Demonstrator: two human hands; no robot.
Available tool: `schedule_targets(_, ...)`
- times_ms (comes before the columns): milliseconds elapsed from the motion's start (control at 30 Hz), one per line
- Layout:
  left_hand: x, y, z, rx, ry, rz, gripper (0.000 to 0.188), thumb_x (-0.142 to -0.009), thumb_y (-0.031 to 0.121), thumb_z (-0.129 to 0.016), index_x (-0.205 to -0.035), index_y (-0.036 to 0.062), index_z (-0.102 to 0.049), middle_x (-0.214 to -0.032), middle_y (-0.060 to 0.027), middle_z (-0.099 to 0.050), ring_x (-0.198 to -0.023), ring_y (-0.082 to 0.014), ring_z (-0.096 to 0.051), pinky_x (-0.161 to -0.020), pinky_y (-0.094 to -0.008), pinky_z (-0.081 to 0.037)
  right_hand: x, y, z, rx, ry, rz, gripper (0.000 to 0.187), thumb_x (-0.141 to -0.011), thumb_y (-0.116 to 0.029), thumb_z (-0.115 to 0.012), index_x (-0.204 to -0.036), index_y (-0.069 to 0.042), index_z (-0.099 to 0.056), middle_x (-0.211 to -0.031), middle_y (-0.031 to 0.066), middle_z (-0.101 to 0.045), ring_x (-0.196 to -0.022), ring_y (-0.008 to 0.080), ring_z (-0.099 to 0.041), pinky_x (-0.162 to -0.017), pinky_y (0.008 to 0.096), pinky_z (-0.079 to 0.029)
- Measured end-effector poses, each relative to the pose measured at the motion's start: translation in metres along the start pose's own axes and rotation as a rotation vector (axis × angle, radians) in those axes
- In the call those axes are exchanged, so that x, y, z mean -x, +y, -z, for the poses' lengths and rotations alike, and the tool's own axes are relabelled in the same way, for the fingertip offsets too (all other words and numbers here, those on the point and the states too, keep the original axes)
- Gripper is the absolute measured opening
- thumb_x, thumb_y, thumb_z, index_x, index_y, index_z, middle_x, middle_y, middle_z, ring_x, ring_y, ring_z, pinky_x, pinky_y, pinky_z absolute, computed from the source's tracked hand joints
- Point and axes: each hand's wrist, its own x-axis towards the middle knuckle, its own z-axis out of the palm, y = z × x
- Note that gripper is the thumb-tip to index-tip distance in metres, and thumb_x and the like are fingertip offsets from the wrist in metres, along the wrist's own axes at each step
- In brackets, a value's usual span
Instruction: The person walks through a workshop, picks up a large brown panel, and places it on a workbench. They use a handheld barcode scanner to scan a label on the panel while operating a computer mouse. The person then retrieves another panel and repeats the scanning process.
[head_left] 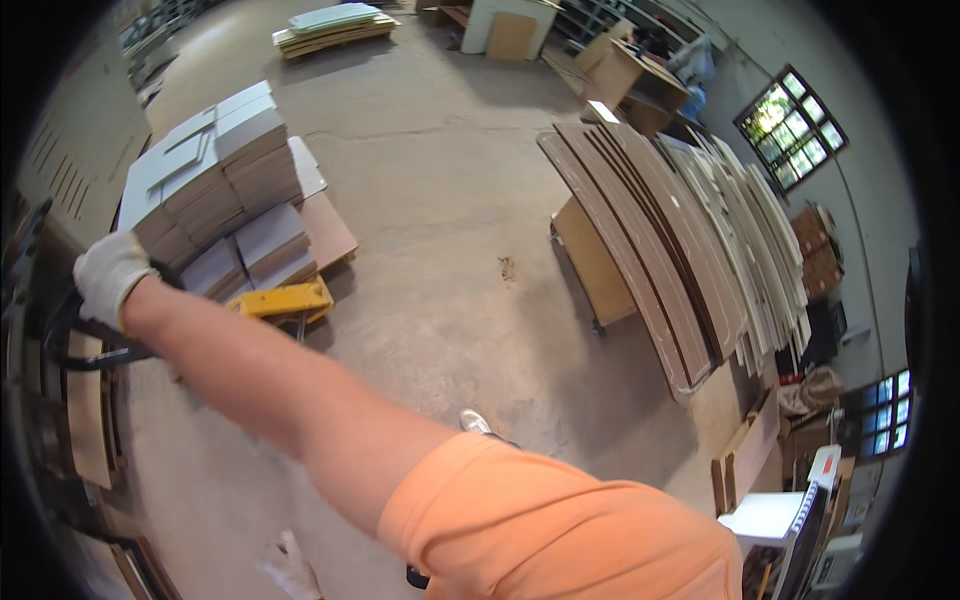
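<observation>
My right arm, in an orange sleeve, stretches across to the left. At its end my right hand (112, 277), in a white glove, is closed round the black loop handle (62, 335) of a pallet jack. The jack's yellow body (285, 299) shows beyond my forearm, beside a pallet load. Stacked white-topped boards (230, 130) in several piles make up that load, with a few loose pieces lying on top. Low at the lower edge is my left hand (288, 568), also white-gloved. It looks empty with fingers apart, though it is partly cut off and a little blurred.
On the right, long brown panels (650, 250) lean in a row on a wheeled wooden cart (592, 262). A low stack of boards (335, 28) lies far back. A white notebook (765, 517) rests at the lower right. My shoe (474, 421) stands on the concrete floor (430, 190).
</observation>
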Motion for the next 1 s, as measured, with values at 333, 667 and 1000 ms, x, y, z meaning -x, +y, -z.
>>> schedule_targets(333, -0.163, 0.19, 0.046, -0.154, -0.222, -0.62, 0.035, -0.096, 0.035, -0.076, -0.09, 0.0012, -0.071, -0.09, -0.0213, -0.07, -0.093, -0.0399, -0.063, -0.082, -0.0552, -0.046, -0.145, 0.019, -0.066, 0.186, -0.036, 0.136, 0.023, -0.095, -0.026, -0.071, -0.107, -0.023, -0.091, -0.102, -0.0005, -0.084, -0.095, 0.0263, -0.078, -0.071, 0.0508, -0.052)
schedule_targets(667, -0.114, 0.272, -0.018, -0.393, -0.398, -0.761, 0.041, -0.097, 0.042, -0.072, -0.084, 0.0034, -0.075, -0.088, -0.0215, -0.072, -0.097, -0.0402, -0.064, -0.082, -0.055, -0.044, -0.031, 0.125, 0.039, -0.204, -0.103, -0.167, 0.046, -0.081, -0.029, -0.084, -0.125, -0.016, -0.079, -0.129, 0.0106, -0.075, -0.123, 0.0317, -0.072, -0.1, 0.0448, -0.058)
schedule_targets(1000, 0.0, 0.421, -0.122, -0.376, -0.7, -1.21, 0.05, -0.102, 0.045, -0.068, -0.078, 0.0013, -0.072, -0.081, -0.0269, -0.071, -0.088, -0.047, -0.063, -0.1, -0.0557, -0.041, 0.999, 0.285, 0.093, 0.025, -0.378, -1.987, 0.047, -0.103, -0.055, -0.062, -0.123, -0.018, -0.085, -0.127, 0.0118, -0.082, -0.115, 0.0372, -0.077, -0.098, 0.0533, -0.059)
